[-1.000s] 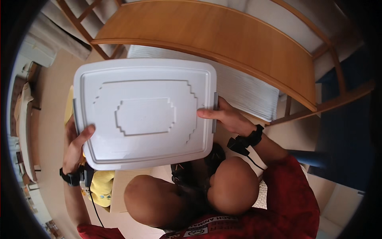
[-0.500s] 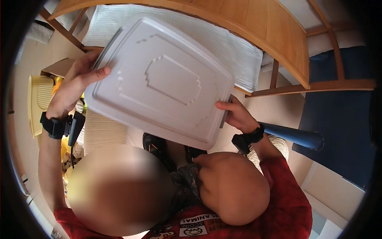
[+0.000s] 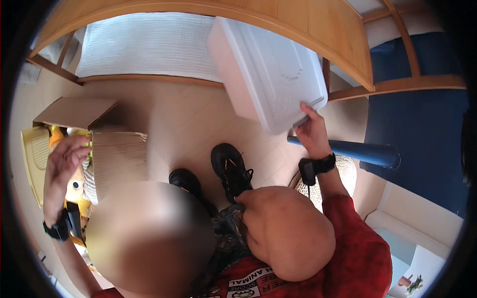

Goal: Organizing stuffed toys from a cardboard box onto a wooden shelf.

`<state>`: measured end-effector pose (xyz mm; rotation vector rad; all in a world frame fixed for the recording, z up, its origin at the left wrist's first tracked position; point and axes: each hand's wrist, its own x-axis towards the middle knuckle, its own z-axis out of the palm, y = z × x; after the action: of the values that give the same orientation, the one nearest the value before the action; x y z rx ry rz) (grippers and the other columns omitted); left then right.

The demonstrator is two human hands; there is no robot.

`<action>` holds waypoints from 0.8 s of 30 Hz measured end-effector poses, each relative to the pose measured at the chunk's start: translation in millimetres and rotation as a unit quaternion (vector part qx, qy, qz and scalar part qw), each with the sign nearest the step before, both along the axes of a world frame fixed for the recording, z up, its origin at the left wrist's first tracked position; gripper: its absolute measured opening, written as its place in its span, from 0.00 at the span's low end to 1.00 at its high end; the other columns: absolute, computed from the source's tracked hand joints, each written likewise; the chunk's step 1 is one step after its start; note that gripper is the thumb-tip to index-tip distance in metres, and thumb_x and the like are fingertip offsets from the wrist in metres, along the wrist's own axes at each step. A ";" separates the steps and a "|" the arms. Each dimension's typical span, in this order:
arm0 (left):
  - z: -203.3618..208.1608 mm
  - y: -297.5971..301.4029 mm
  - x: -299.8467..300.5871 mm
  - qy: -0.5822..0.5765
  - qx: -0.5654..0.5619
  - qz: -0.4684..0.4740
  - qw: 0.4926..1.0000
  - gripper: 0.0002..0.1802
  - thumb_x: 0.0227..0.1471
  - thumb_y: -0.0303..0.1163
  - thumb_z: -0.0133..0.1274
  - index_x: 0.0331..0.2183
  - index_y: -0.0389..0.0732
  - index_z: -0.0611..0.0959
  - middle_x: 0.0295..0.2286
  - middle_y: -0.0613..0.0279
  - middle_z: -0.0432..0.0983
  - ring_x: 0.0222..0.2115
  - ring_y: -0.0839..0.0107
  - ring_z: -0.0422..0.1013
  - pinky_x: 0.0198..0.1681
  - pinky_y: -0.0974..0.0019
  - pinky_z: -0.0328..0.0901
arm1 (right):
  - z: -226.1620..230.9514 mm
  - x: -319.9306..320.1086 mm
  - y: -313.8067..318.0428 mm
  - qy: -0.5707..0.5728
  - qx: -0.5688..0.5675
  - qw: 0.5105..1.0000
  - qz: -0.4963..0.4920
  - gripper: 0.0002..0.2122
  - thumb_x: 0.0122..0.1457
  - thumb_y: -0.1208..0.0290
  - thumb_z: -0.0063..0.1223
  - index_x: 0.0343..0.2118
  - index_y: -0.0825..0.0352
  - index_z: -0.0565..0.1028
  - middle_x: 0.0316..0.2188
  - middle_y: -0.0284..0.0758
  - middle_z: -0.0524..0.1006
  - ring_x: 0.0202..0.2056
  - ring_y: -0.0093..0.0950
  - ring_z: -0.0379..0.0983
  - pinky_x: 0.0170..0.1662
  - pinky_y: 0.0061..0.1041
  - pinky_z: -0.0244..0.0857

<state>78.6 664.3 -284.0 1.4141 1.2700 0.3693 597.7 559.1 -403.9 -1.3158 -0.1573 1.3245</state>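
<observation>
My right hand [image 3: 312, 130] grips a lidded, pale plastic storage bin [image 3: 278, 74] by the clip at its near right corner. The bin is tilted, its lid facing right and its lighter side wall showing; its far end passes behind the wooden tabletop edge. On the left, my left hand [image 3: 63, 161] holds nothing, fingers apart and slightly curled, over an open cardboard box [image 3: 119, 161]. Yellow and orange plush toys [image 3: 75, 185] show inside that box, partly hidden by my hand and a blurred round patch.
A wooden bed frame or bench [image 3: 298, 25] arches across the far side, with a white quilted mat [image 3: 149, 47] below it. A yellow plastic bin [image 3: 34, 159] stands at left. To the right are a blue roll [image 3: 365, 151], a woven basket [image 3: 345, 174] and a dark blue mat [image 3: 417, 134].
My left hand has let go of the bin and dropped to the cardboard box. With my right hand still on it, the bin has swung right and tilted, exposing its side.
</observation>
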 end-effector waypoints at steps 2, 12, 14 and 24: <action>-0.6 -11.2 -9.9 -0.006 -0.021 0.007 1.000 0.31 0.54 0.49 0.55 0.48 0.33 0.73 0.43 0.59 0.74 0.44 0.71 0.69 0.49 0.69 0.61 | 1.7 2.4 13.6 -0.009 -0.009 0.999 -0.038 0.15 0.59 0.68 0.53 0.48 0.65 0.69 0.43 0.35 0.76 0.47 0.29 0.72 0.43 0.30 0.70; -6.6 -28.8 -41.0 0.045 -0.048 -0.027 0.997 0.30 0.56 0.47 0.53 0.51 0.34 0.71 0.46 0.58 0.71 0.46 0.69 0.68 0.52 0.67 0.59 | -28.5 36.0 50.3 0.036 0.079 0.978 -0.191 0.17 0.58 0.74 0.53 0.48 0.71 0.65 0.45 0.44 0.69 0.48 0.40 0.69 0.52 0.46 0.71; -5.5 -29.6 -40.1 0.050 -0.062 -0.024 0.997 0.30 0.56 0.46 0.53 0.52 0.34 0.70 0.46 0.58 0.71 0.47 0.69 0.67 0.53 0.67 0.59 | -38.9 39.4 49.4 0.032 0.069 0.978 -0.194 0.16 0.58 0.74 0.53 0.48 0.71 0.65 0.45 0.44 0.69 0.47 0.40 0.69 0.51 0.45 0.72; -8.5 -40.8 -55.2 0.071 -0.090 0.005 0.993 0.29 0.56 0.42 0.54 0.53 0.33 0.69 0.48 0.56 0.70 0.48 0.67 0.67 0.54 0.66 0.59 | -57.0 47.2 47.3 0.078 0.051 0.983 -0.161 0.16 0.58 0.72 0.54 0.47 0.70 0.66 0.45 0.43 0.70 0.47 0.42 0.70 0.51 0.45 0.71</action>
<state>23.4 623.5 -292.5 1.2993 1.3905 0.1576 644.9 606.4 -460.9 -1.0934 0.0937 1.1216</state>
